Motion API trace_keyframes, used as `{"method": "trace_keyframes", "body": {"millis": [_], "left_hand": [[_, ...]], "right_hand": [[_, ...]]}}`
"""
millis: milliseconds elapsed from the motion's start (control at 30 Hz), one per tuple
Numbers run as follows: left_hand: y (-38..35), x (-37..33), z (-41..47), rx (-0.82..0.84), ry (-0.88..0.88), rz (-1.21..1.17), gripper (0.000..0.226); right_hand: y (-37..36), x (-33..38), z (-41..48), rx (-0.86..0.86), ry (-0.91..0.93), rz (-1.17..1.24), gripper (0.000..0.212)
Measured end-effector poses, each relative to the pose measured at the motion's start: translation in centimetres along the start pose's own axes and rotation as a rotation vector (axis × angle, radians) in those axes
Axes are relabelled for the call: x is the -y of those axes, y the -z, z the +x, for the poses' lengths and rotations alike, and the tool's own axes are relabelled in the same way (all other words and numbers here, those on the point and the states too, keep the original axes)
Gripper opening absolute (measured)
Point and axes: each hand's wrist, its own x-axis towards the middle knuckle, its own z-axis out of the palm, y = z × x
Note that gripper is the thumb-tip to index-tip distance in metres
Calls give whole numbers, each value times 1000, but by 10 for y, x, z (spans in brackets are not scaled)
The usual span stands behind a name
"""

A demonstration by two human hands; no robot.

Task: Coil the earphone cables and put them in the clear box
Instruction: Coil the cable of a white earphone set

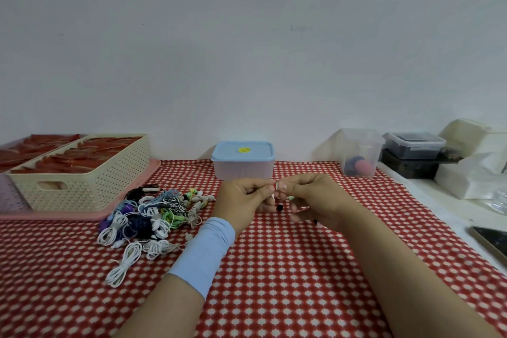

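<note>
A pile of coiled earphones [148,217] in white, blue, green and purple lies on the red checked cloth, left of my hands. Above the cloth's middle, my left hand [241,197] and my right hand [312,200] meet, both pinching a small earphone [277,195] with a white cable, a black bud and a green bit; most of it is hidden by my fingers. The clear box [242,170] with a light blue lid stands shut just behind my hands.
A cream perforated basket [90,178] of red items sits on a pink tray [82,215] at the left. At the right stand a clear tub [359,152], stacked dark boxes [413,156], white bags [477,173] and a phone [491,241].
</note>
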Motion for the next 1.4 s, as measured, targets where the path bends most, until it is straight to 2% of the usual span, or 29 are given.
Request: {"method": "trace_keyframes", "body": {"millis": [133,200,300,433,600,800,1067,1233,1400], "left_hand": [[-2,1,0,-16,24,18,12],[-3,2,-1,-28,50,-1,12],[-2,4,0,-48,95,-54,11],[-4,2,0,-47,102,-51,10],[-4,-2,-2,-35,77,-34,10],[-6,-4,-4,-41,84,-167,10],[-8,-6,-3,-124,-91,25,12],[-3,-5,-3,-83,-22,-20,13],[-2,-3,-2,-65,4,-44,15]], "right_hand": [[-2,0,1,-141,170,-103,7],[-5,0,1,-147,246,-199,2],[-6,3,-1,-121,296,-345,8],[-6,6,-3,-130,330,-393,11],[-1,7,-4,-128,291,-299,3],[-4,4,-3,-131,256,-158,5],[-6,2,-3,-34,98,37,5],[-3,3,-4,0,76,46,16],[1,4,-4,-28,96,20,11]]}}
